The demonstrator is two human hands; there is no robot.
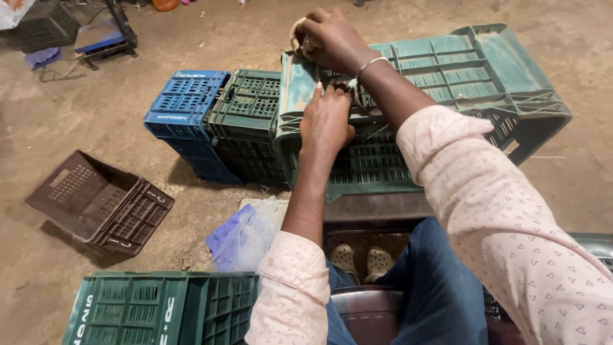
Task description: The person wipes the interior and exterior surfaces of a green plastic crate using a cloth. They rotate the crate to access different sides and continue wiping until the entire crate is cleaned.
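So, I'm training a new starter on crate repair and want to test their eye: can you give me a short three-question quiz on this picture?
1. True or false: both hands rest on the teal crate.
2. Which crate lies alone on the floor to the left? A) blue B) brown C) teal
3. What does the right hand hold in its grip?

Key:
1. True. The left hand presses on its near edge and the right hand is at its top edge.
2. B. The brown crate lies apart; the blue crate stands against a green crate.
3. A small pale object; what it is cannot be told.
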